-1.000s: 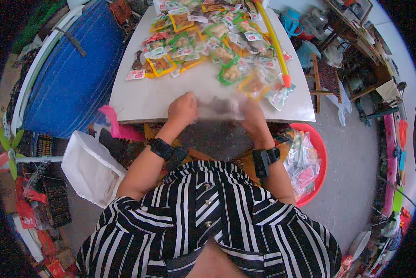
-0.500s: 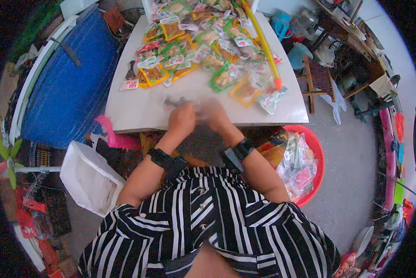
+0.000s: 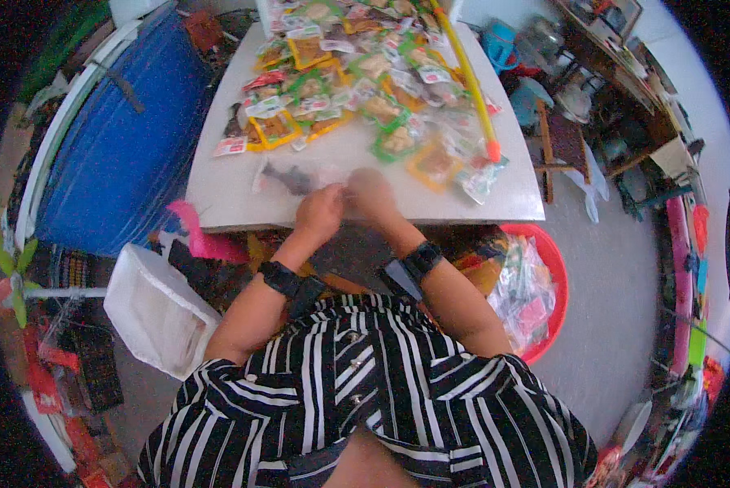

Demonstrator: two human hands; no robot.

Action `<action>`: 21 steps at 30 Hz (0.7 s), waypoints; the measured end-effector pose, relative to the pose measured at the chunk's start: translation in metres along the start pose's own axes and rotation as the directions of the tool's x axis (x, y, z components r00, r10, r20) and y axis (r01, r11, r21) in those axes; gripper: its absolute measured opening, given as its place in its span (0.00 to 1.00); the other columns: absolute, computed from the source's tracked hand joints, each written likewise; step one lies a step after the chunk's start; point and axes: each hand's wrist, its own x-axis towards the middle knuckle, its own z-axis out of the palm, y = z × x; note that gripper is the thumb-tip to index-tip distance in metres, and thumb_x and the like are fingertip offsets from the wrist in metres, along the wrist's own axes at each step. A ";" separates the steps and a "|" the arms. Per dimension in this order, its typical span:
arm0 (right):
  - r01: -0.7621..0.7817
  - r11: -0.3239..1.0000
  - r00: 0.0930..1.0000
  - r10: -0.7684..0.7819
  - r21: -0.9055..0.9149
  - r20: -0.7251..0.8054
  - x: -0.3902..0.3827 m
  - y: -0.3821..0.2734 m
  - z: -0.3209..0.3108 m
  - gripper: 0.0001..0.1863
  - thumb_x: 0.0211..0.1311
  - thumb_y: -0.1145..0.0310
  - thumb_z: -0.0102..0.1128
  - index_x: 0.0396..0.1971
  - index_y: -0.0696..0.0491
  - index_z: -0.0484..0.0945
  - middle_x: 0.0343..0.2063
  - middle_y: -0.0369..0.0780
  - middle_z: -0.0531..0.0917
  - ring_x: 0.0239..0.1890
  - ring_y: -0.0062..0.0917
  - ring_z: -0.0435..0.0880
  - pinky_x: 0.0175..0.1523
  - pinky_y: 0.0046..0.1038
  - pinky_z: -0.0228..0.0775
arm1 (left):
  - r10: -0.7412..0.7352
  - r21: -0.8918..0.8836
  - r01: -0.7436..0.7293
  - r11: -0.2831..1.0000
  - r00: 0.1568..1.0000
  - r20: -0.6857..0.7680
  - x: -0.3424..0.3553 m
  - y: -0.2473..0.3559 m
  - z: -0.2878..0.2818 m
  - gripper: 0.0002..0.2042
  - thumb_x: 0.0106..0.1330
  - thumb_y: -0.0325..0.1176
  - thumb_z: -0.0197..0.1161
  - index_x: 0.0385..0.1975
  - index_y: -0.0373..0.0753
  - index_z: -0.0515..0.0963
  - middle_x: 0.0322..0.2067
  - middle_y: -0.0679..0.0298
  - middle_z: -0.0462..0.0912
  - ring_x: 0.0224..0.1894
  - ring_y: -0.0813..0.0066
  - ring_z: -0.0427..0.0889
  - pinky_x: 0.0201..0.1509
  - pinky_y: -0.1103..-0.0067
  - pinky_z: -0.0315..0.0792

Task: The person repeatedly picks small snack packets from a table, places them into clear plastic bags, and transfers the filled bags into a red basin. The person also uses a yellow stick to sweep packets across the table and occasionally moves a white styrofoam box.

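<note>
Over the near edge of the white table (image 3: 226, 191), my two hands meet at the end of a clear plastic packet (image 3: 287, 177). Something dark, too blurred to name, lies inside it, and the packet stretches leftward just above the tabletop. My left hand (image 3: 321, 210) is closed, its fingers pinching the packet's right end. Close beside it, my right hand (image 3: 373, 197) is curled and smeared by motion; what its fingers hold is hidden. Beyond my hands spreads a heap of sealed food packets (image 3: 316, 89), yellow, green and clear.
A yellow stick with an orange tip (image 3: 480, 106) lies along the heap's right side. Below the table's right corner stands a red tub (image 3: 558, 281) full of plastic packets. A white foam box (image 3: 149, 305) sits at lower left, and a large blue container (image 3: 129, 138) stands left of the table.
The dark packet has swung out to the left of my hands and shows more of its length. My right hand has shifted slightly toward my left. The heap stays as it was.
</note>
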 end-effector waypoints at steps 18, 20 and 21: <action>0.077 0.997 0.992 -0.078 -0.013 -0.104 -0.024 -0.020 -0.018 0.09 0.44 0.73 0.46 0.29 0.58 0.68 0.28 0.48 0.71 0.33 0.44 0.69 0.37 0.38 0.62 | -0.358 0.463 0.387 0.798 0.921 -0.152 0.091 -0.168 -0.114 0.22 0.47 0.40 0.54 0.43 0.40 0.64 0.41 0.52 0.68 0.43 0.56 0.69 0.44 0.69 0.65; 0.044 0.997 0.998 -0.046 -0.064 -0.036 -0.025 -0.019 -0.018 0.09 0.43 0.73 0.47 0.29 0.57 0.68 0.28 0.48 0.71 0.33 0.44 0.69 0.37 0.38 0.62 | -0.348 0.533 0.396 0.747 0.917 -0.194 0.085 -0.172 -0.118 0.17 0.50 0.37 0.50 0.40 0.39 0.65 0.39 0.51 0.70 0.41 0.55 0.71 0.42 0.68 0.66; 0.052 0.995 0.998 -0.053 -0.084 -0.020 -0.024 -0.019 -0.018 0.10 0.43 0.73 0.47 0.29 0.57 0.68 0.29 0.48 0.72 0.34 0.44 0.69 0.37 0.38 0.62 | -0.301 0.576 0.346 0.741 0.937 -0.175 0.081 -0.173 -0.123 0.11 0.53 0.33 0.45 0.34 0.37 0.68 0.33 0.50 0.73 0.37 0.55 0.73 0.38 0.67 0.67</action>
